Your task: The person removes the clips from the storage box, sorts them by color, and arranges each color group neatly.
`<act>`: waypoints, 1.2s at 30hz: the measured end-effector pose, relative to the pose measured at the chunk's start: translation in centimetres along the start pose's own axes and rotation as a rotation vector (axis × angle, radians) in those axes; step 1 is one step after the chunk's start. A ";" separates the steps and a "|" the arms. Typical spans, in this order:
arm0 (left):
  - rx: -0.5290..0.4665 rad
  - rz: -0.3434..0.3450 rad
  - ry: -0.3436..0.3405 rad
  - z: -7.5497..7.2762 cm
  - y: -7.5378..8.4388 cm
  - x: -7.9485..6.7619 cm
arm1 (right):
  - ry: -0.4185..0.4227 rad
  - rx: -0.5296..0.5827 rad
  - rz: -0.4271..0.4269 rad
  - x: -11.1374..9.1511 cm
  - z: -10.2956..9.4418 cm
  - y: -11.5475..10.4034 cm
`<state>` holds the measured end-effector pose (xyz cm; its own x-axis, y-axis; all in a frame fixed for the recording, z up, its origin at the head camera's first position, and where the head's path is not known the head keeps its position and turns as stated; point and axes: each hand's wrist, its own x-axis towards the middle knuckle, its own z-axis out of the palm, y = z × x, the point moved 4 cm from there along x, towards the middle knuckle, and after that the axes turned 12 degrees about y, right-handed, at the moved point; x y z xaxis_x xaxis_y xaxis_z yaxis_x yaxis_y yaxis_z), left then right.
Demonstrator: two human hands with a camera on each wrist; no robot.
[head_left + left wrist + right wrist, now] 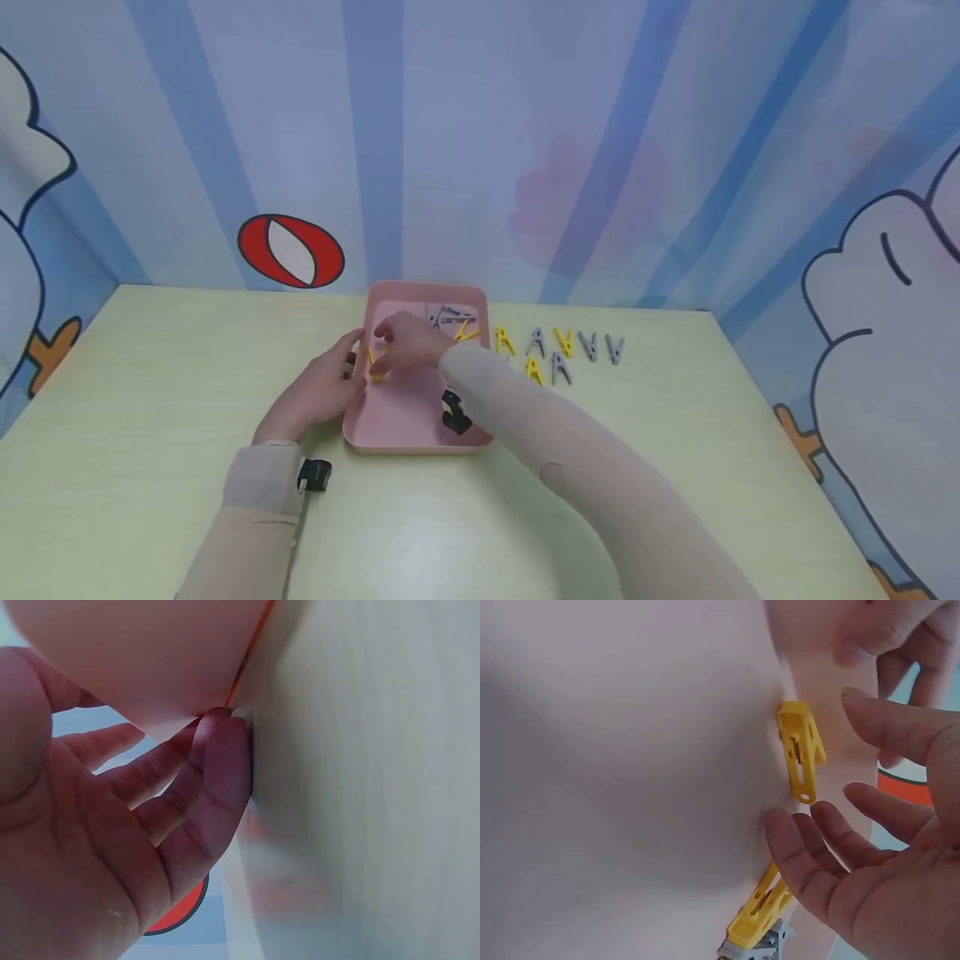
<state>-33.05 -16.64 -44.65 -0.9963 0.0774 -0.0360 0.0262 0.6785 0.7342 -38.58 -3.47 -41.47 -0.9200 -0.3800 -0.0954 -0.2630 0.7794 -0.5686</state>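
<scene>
A pink tray (408, 421) lies on the table with clothespins in it. My left hand (322, 387) grips the tray's left wall, fingers outside and thumb at the rim. Inside the tray my right hand (411, 340) hovers with its fingers spread and loosely bent. A yellow clothespin (799, 750) stands by the tray wall between the right thumb and fingers, apparently untouched. Further along, a second yellow clothespin (759, 909) lies against a grey clothespin (763, 943), partly behind the fingers. In the head view, grey clothespins (457, 317) gather at the tray's far right corner.
Right of the tray, yellow clothespins (564, 342) and grey clothespins (588, 346) lie in two rows on the pale table (675, 417). A patterned blue backdrop (465, 150) stands behind the table. My right forearm crosses the tray's right edge.
</scene>
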 end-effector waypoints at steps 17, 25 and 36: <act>0.013 -0.030 0.008 0.1 0.1 0.0 | -0.014 -0.128 -0.113 0.9 1.7 -0.1; 0.008 -0.023 0.009 0.1 0.1 0.1 | -0.040 -0.133 -0.153 1.1 1.9 0.3; 0.000 -0.040 -0.002 0.0 0.3 -0.1 | -0.041 -0.206 -0.215 0.8 1.7 0.8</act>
<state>-32.98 -16.39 -44.42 -0.9964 0.0513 -0.0670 -0.0141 0.6811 0.7320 -39.06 -3.99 -43.43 -0.8252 -0.5643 -0.0262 -0.5082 0.7618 -0.4018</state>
